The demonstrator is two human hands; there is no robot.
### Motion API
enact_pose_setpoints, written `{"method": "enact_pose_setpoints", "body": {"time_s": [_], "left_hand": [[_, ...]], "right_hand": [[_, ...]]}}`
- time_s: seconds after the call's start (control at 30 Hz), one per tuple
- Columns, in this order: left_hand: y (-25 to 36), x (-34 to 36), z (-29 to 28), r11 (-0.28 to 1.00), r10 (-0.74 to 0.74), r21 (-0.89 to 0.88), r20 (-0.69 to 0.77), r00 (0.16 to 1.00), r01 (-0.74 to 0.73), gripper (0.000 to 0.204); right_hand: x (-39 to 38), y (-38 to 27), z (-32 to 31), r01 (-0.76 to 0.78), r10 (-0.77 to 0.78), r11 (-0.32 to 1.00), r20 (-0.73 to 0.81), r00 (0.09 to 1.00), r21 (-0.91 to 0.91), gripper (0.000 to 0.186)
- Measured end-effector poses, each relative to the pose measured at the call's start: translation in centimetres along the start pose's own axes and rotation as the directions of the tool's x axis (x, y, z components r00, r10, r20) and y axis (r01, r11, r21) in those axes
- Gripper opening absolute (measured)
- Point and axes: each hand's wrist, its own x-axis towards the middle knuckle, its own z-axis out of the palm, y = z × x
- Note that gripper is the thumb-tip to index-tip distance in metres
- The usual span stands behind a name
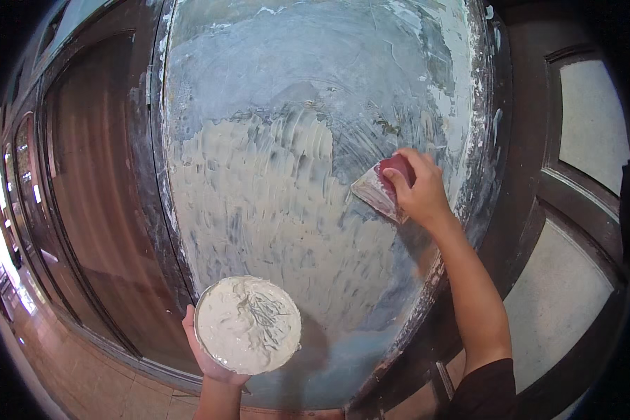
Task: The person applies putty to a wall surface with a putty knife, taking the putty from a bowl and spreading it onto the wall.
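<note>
My left hand [204,353] cups a round tub [299,344] from below and its left side. Thick off-white paste [231,332] fills it, with ridges and greyish streaks across the top. Up to the right, my right hand [427,194] pinches a flat putty scraper [374,193]. Its red part lies under my fingers and thumb, while the wide blade is smeared with paste. The blade rests at or close against an upright blue-grey panel [259,63]. A rough, ridged layer of cream paste [259,189] covers the panel's middle and lower left.
A dark frame with a brown glazed panel [98,168] stands left of the work surface. On the right are dark wooden frames with pale insets [563,301]. The panel's right edge [477,105] is chipped and flaking. Floor tiles [98,364] show at lower left.
</note>
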Motion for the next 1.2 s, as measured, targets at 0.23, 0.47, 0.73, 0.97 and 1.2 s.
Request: {"method": "enact_pose_setpoints", "body": {"time_s": [0.23,0.47,0.73,0.97,1.2], "left_hand": [[0.2,0.2,-0.3,1.000,0.019,0.013,-0.014,1.000,-0.019,0.079],[0.2,0.4,-0.4,1.000,0.006,-0.001,-0.053,0.999,-0.006,0.080],[0.3,0.5,-1.3,1.000,-0.001,-0.026,0.001,1.000,0.001,0.079],[0.5,0.1,-0.7,0.999,0.018,-0.043,-0.002,1.000,-0.018,0.078],[-0.1,0.3,-0.3,1.000,-0.008,-0.029,0.008,1.000,0.008,0.078]], "right_hand": [[-1.1,-0.1,1.2,0.111,-0.110,0.993,0.035,0.993,-0.031,0.033],[0.6,0.6,0.3,-0.022,0.026,0.999,-0.081,0.996,0.047,0.034],[-0.4,0.3,0.9,0.041,-0.046,0.998,-0.094,0.995,-0.053,0.034],[-1.6,-0.1,0.5,0.110,-0.110,0.994,0.009,0.994,-0.010,0.034],[-0.1,0.9,-0.9,-0.005,0.012,0.999,-0.169,0.985,0.040,0.028]]}}
